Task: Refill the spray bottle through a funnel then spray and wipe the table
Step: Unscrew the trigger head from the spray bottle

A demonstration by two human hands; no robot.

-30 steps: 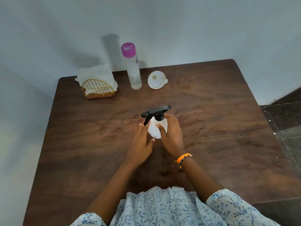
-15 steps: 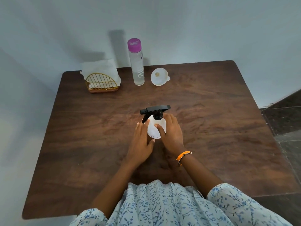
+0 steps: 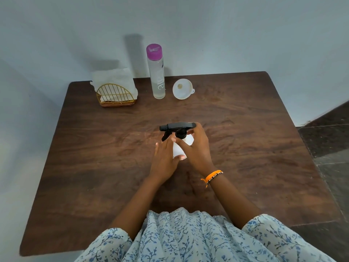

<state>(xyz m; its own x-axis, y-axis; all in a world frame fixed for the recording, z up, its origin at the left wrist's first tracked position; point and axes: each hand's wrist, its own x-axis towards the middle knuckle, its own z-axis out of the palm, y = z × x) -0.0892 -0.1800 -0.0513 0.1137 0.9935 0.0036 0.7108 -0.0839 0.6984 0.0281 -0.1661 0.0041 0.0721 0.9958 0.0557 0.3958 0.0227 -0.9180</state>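
Spray bottle [image 3: 178, 149], a small white plastic one with a black trigger head [image 3: 176, 127], is standing near the middle of the frame on a dark brown table [image 3: 245, 148] whose top is showing a wavy wood grain and rounded corners. The left hand [image 3: 166, 161] is lying against the bottle's left side with fingers fairly straight and the thumb crossing its lower front, holding it steady. The right hand [image 3: 198, 148] is wrapping the bottle's right shoulder, its fingertips curling up around the black collar just under the trigger head, so that grip is closing on the bottle's neck. An orange bracelet [image 3: 212, 176] is circling the right wrist, and a loose white garment with a blue floral print [image 3: 188, 239] is filling the bottom of the frame. Along the table's far edge, at upper centre, a tall clear cylindrical bottle with a purple cap [image 3: 156, 72] is standing upright; just to its right a white plastic funnel [image 3: 182, 89] is resting, its wide mouth facing up toward the camera. To the upper left, a gold wire napkin holder [image 3: 115, 97] with a half-round front is holding white paper napkins [image 3: 113, 77]. A plain pale blue-grey wall [image 3: 245, 35] is rising behind the table, and dark floor tiles [image 3: 332, 140] are showing at the right edge.
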